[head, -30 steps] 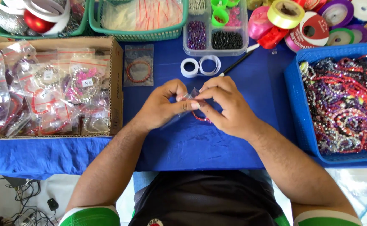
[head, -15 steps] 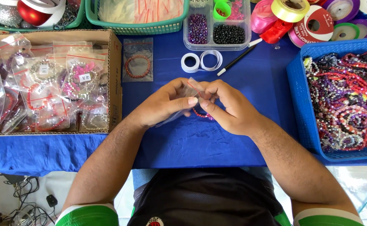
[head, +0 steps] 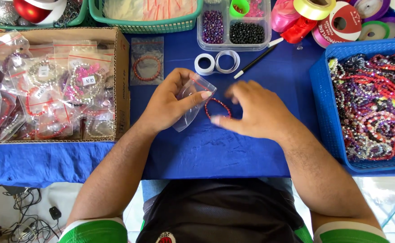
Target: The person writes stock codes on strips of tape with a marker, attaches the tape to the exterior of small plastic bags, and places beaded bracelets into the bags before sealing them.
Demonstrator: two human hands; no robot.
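My left hand (head: 168, 101) holds a small clear zip bag (head: 193, 105) by its mouth, just above the blue cloth (head: 206, 148). A dark red bead bracelet (head: 217, 108) lies on the cloth right beside the bag's opening. My right hand (head: 256, 112) hovers over the bracelet, blurred, fingers spread, its fingertips at the bracelet's edge; whether it grips the bracelet is unclear.
A cardboard box (head: 121, 81) of bagged bracelets sits at left, a blue basket (head: 323, 112) of loose bracelets at right. Behind are a bagged bracelet (head: 146, 63), tape rolls (head: 215, 63), a pen (head: 256, 60), a bead organiser (head: 233, 27), ribbon spools (head: 341, 20) and green baskets (head: 148, 24).
My hands have parted. The left now holds the clear bag alone, and the red bracelet has come to lie on the cloth under my moving right hand.
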